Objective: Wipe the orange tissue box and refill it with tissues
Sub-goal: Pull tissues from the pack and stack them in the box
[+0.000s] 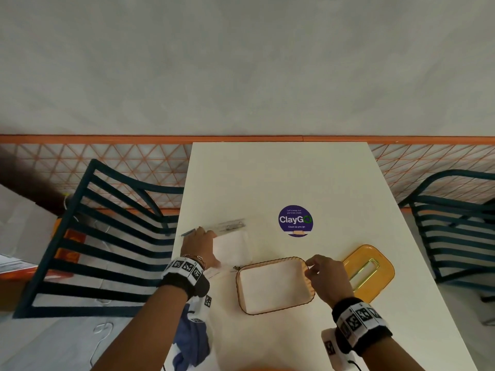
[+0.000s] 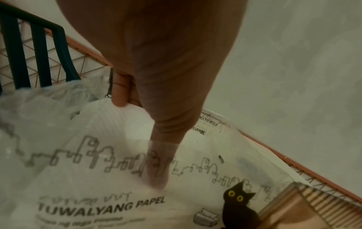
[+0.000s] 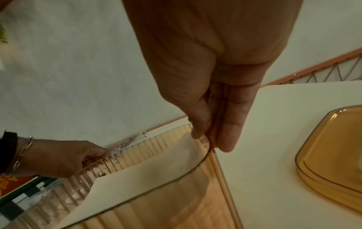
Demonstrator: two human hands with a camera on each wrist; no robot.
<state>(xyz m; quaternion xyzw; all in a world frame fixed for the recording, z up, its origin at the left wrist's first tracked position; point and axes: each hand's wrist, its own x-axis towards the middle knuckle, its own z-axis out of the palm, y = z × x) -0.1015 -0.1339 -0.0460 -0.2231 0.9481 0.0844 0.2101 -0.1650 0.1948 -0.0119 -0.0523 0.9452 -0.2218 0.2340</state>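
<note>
Open orange box [image 1: 276, 286] sat near-centre on the table [image 1: 334, 183], tissues [image 1: 270, 287] inside, right hand [image 1: 328, 277] pinching its right rim, thumb inside, fingers outside, left hand [image 1: 199, 247] gripping the tissue pack [image 1: 233, 247] left of it, lid [image 1: 371, 270] lying right

A: Checking wearables from my end. Left wrist band [image 1: 184, 274]: black strap, white panel of black square fiducial tags on top. Matches?

B: Yes. I see a thin chain-link bracelet [image 1: 197, 259] just past it, silver links clearer in the right wrist view [image 3: 22, 152].

A: Right wrist band [image 1: 359, 322]: same build, black strap, white tag panel, three or four tags showing.

B: I also see a white tagged block [image 1: 333, 349] under that wrist, with a thin black cable [image 1: 355, 364] trailing off it. A ring is on a right finger. Forearms bare, no sleeves.
</note>
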